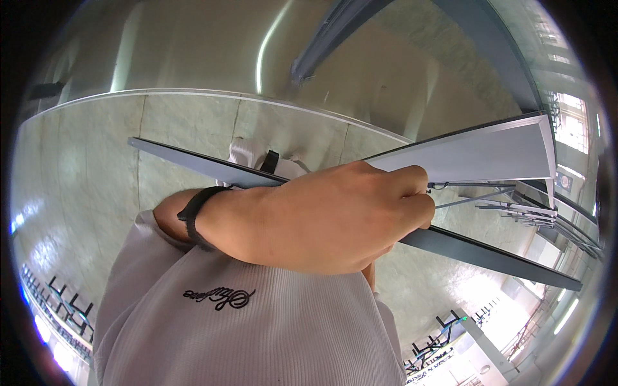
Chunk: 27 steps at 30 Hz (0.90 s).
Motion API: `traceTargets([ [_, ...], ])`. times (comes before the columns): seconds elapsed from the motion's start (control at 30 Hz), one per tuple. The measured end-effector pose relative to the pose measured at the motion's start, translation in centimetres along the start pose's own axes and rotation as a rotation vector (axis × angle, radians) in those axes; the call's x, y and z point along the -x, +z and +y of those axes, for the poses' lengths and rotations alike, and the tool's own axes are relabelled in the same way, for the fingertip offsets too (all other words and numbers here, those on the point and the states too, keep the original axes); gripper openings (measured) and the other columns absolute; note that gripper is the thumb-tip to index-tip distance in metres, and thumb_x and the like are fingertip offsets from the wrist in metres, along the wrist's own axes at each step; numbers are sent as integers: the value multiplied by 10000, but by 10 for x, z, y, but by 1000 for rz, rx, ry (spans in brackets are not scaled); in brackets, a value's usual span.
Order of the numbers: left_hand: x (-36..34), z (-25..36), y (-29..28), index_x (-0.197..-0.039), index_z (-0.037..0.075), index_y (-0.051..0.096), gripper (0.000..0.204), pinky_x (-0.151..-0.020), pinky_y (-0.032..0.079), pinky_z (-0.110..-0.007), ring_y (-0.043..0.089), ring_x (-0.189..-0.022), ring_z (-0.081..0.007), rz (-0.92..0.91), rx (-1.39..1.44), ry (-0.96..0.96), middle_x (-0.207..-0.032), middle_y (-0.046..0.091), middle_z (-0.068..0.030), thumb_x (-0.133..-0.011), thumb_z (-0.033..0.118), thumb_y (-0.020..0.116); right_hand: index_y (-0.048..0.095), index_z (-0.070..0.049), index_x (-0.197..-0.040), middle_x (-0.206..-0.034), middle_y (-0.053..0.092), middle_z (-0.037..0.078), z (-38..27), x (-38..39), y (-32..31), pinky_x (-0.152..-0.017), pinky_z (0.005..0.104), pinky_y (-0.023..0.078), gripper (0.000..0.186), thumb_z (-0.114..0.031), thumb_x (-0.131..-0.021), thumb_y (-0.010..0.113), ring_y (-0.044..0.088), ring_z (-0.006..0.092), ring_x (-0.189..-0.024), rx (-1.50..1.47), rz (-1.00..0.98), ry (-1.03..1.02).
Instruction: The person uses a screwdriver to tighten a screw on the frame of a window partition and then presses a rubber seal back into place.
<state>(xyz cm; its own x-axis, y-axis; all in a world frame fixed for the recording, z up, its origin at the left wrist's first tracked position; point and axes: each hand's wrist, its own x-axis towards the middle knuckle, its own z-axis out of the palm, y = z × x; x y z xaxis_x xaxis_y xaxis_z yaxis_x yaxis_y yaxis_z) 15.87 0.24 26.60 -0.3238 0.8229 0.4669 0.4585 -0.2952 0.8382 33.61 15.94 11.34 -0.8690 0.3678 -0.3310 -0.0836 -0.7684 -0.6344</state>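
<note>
My left hand [351, 212] reaches across the middle, closed in a fist with the knuckles toward the right. A black band [196, 215] circles that wrist. What the curled fingers hold, if anything, is hidden under the hand. Directly behind the fist, a long, narrow dark-grey bar [496, 258] slants from upper left to lower right, its middle covered by the hand. Whether the fist touches this bar, I cannot tell. A sliver of skin from my right arm [369, 275] shows below the left hand; the right hand itself is hidden.
Ahead stands a wide, shiny metal tabletop [193, 61] with a dark-grey frame piece [335, 35] lying on it. A pale panel with dark edging [489, 151] juts in at the right, near thin metal rods [508, 209]. Dark racks [67, 302] stand at the lower left on the tiled floor [84, 174].
</note>
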Motion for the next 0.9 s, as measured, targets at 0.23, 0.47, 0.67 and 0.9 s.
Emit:
traceTargets([
  [0.23, -3, 4, 3, -824, -19, 529, 173, -426, 481, -272, 524, -488, -170, 11, -130, 19, -773, 471, -93, -701, -42, 649, 472, -29, -922, -688, 470, 17, 3, 1, -1, -363, 230, 321, 545, -572, -872, 465, 422, 93, -507, 21, 10, 28],
  [0.47, -2, 2, 5, -789, -15, 509, 234, -537, 541, -256, 531, -486, -164, -21, -148, 1, -743, 451, -91, -721, 90, 707, 474, -30, -910, -671, 464, 16, 5, 1, 3, -361, 231, 321, 552, -579, -872, 452, 415, 95, -493, 30, 17, 37],
  [0.67, -1, 2, 7, -783, -12, 509, 252, -568, 548, -263, 545, -497, -163, -12, -109, -31, -733, 442, -82, -732, 132, 710, 476, -30, -900, -657, 460, 16, 6, 1, 5, -359, 232, 320, 558, -586, -872, 442, 408, 97, -481, 34, 14, 43],
  [0.9, 0, -1, 6, -763, -7, 497, 227, -501, 522, -261, 543, -492, -163, -43, -155, -41, -731, 446, -79, -743, 108, 692, 477, -30, -889, -640, 454, 15, 7, 0, 6, -357, 233, 320, 565, -593, -872, 429, 400, 99, -467, 44, 14, 58],
])
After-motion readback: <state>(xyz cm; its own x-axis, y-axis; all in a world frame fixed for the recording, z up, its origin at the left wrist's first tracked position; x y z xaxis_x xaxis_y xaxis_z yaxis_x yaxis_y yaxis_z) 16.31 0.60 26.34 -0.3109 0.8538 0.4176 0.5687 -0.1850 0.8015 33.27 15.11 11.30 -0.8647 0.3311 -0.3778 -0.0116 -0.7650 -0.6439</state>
